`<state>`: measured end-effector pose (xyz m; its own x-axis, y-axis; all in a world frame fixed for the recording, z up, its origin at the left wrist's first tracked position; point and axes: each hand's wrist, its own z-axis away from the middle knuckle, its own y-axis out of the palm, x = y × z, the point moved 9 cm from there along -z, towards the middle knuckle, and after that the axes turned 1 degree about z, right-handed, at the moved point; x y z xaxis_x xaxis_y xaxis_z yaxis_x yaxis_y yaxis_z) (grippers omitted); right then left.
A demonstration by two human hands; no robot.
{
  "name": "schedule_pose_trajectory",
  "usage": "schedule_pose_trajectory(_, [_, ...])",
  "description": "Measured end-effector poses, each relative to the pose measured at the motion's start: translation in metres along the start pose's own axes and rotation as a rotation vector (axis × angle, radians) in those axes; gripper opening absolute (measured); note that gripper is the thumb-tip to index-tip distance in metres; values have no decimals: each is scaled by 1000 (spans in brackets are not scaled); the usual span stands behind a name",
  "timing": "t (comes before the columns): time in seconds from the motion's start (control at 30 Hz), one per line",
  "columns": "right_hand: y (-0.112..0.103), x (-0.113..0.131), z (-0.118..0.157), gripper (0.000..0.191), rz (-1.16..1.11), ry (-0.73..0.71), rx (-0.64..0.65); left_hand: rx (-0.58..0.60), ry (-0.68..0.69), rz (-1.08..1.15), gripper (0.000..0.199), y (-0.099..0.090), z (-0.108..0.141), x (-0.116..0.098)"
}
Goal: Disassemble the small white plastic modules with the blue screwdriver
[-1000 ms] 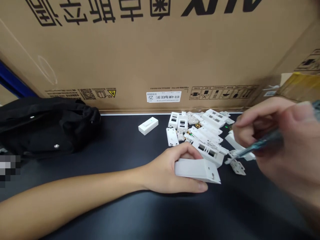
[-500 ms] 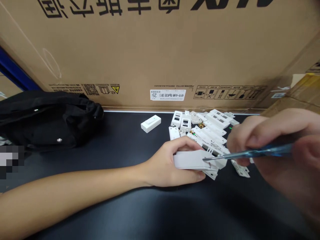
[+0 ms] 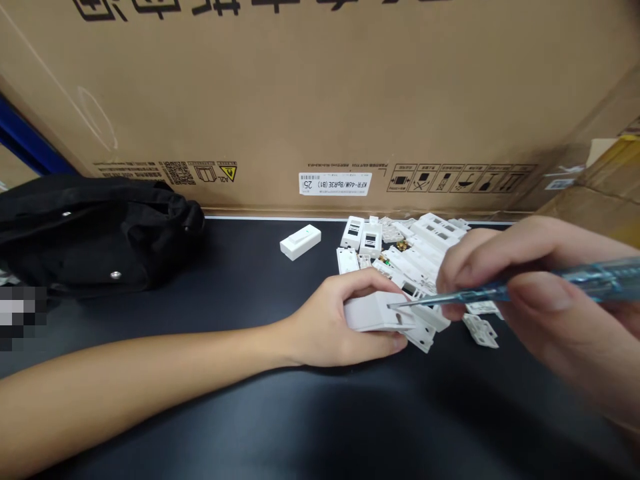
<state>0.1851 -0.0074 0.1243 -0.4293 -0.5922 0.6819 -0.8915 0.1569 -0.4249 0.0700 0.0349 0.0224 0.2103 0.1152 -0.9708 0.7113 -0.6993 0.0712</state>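
Observation:
My left hand (image 3: pixel 345 327) is wrapped around a white plastic casing (image 3: pixel 370 312), thumb on the near side and fingers on the far side. In my right hand (image 3: pixel 540 300) is a screwdriver with a clear blue handle (image 3: pixel 600 277) and a thin metal shaft. Its tip appears to meet the casing's upper face near the right end, where a small dark slot or hole shows. Just behind and to the right lies a pile of white plastic housing parts (image 3: pixel 420 257), partly hidden by my hands.
A closed white rectangular device (image 3: pixel 301 241) lies alone on the black table (image 3: pixel 240 280). At the left rests a black fabric bag (image 3: pixel 95 233). A large cardboard box (image 3: pixel 250 100) walls off the back, with another carton (image 3: pixel 605 200) at the right. One loose white part (image 3: pixel 481 331) lies near my right hand.
The screwdriver tip has shifted left along the casing, and my right hand has come with it. The casing is turned slightly in my left hand. The whole view has moved a little.

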Motion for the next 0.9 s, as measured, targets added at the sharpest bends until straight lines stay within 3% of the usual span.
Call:
schedule_pose_trajectory(0.1, [6,3,-2,19,73,11,89,-4,-1,-95,28,-1,0,-1])
schedule_pose_trajectory(0.3, [17,5,-1,9,138,-111,292,24,10,-336,11,5,4,-2])
schedule_pose_trajectory(0.43, [25,8,2,17,107,-145,370,32,92,-416,13,8,7,-11])
schedule_pose_trajectory(0.6, [26,11,4,28,44,-147,417,24,68,-429,7,8,7,-14])
schedule_pose_trajectory(0.9, [52,22,10,20,-35,-105,640,101,141,-591,9,20,14,-19])
